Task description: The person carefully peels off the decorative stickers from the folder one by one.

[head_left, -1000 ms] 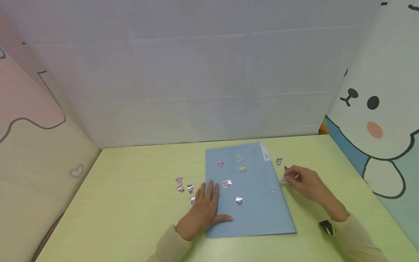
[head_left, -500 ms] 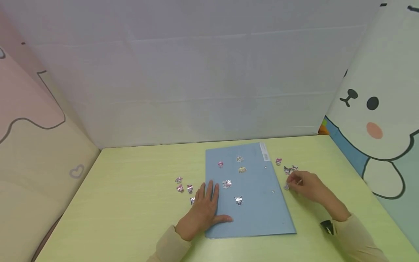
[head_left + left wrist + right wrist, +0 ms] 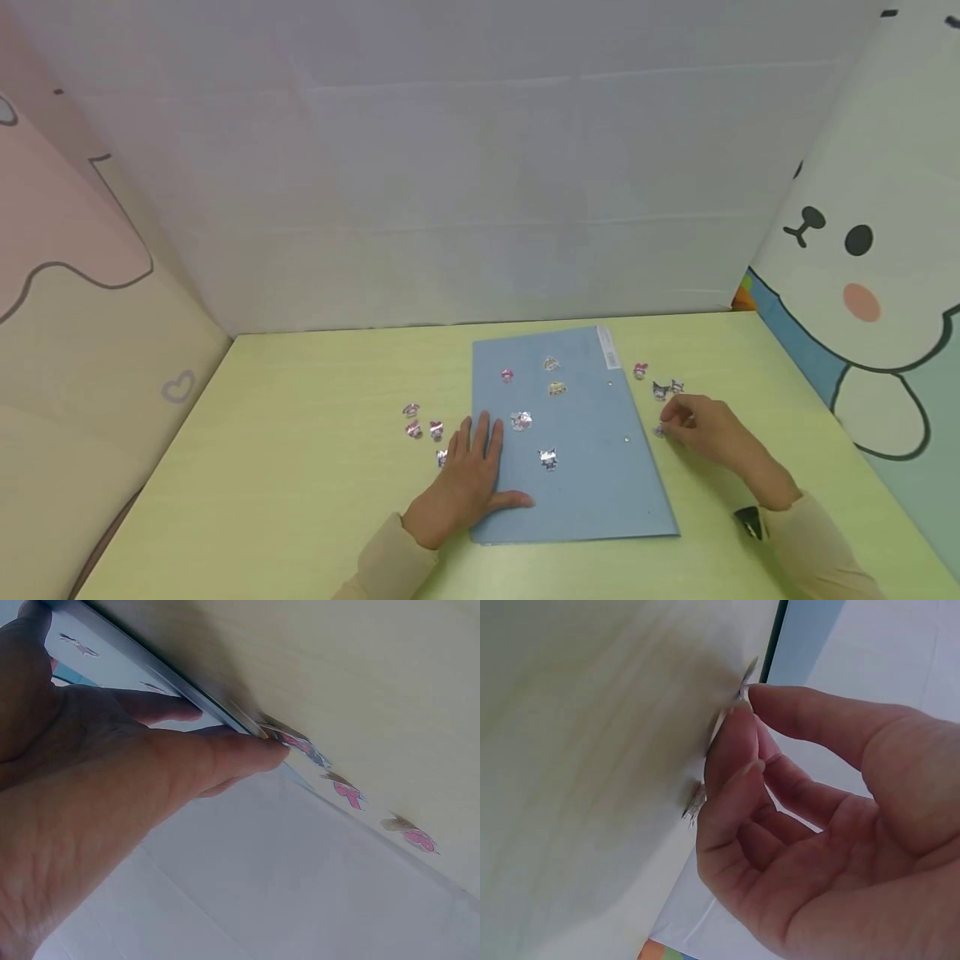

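Note:
A blue folder (image 3: 585,492) lies on the table with several small shiny cartoon stickers on it, among them a silver one (image 3: 548,459) and a yellow one (image 3: 557,388). My left hand (image 3: 468,487) rests with spread fingers across the folder's left edge. Just right of the folder, my right hand (image 3: 701,425) pinches a small sticker (image 3: 750,670) between thumb and index finger, low over the table; the fingertips cover part of it. Beyond that hand lie a dark-eared sticker (image 3: 660,390), a smaller one (image 3: 677,386) and a pink one (image 3: 640,371).
Left of the folder lie several more stickers, such as a pink one (image 3: 413,429); one (image 3: 442,457) is partly covered by my left hand. A white label (image 3: 608,348) sits at the folder's top right. A white sheet (image 3: 450,275) stands behind the table (image 3: 285,467).
My right hand has drawn slightly nearer with the pinched sticker, away from the dark-eared sticker, which now shows along with the one beside it. The left hand has stayed put.

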`<action>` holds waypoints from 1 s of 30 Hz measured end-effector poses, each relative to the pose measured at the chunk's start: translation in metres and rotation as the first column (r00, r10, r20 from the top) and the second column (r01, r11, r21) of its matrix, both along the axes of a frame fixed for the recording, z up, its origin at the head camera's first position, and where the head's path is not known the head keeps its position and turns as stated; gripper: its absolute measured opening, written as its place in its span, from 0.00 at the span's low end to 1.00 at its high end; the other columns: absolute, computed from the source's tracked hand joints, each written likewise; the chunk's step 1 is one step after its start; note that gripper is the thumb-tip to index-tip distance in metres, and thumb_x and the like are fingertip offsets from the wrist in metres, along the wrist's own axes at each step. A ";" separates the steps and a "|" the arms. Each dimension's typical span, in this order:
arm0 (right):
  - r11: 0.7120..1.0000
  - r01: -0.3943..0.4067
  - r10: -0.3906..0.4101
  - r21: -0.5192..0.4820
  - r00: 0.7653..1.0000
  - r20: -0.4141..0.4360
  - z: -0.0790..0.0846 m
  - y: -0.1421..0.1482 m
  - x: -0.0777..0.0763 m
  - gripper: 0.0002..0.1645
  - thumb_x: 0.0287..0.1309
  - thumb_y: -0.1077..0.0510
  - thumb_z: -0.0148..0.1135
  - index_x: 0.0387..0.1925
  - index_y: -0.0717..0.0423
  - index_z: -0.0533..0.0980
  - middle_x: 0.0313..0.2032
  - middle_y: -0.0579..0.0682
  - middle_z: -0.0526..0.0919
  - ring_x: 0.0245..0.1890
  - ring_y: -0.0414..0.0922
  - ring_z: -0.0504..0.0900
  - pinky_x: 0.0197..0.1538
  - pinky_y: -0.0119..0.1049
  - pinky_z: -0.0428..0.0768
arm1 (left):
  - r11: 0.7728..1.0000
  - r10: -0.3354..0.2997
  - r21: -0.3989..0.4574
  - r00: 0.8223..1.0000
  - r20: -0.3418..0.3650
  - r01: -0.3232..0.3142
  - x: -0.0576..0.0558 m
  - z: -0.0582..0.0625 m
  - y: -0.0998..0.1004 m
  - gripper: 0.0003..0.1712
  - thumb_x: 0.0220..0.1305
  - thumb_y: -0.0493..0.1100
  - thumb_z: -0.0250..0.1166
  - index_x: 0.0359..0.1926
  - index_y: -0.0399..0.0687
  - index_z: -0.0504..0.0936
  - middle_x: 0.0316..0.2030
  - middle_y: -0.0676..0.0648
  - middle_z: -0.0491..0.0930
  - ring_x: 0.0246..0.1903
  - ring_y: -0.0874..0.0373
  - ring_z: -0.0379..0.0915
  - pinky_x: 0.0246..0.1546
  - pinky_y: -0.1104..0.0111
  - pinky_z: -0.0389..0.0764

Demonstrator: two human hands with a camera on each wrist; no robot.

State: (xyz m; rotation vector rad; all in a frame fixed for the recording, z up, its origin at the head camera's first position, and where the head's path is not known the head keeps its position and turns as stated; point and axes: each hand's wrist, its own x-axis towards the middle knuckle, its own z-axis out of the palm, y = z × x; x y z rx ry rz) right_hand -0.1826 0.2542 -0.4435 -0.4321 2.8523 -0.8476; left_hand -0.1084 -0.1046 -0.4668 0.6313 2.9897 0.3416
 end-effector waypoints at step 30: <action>0.999 0.007 -0.012 -0.046 0.993 -0.119 0.006 -0.026 0.002 0.09 0.66 0.64 0.65 0.43 0.68 0.78 0.37 0.56 0.84 0.37 0.53 0.83 0.40 0.47 0.83 | 1.000 -0.009 -0.008 1.000 -0.009 0.009 0.000 0.000 0.000 0.62 0.58 0.72 0.68 0.75 0.29 0.60 0.73 0.26 0.58 0.71 0.25 0.54 0.68 0.41 0.64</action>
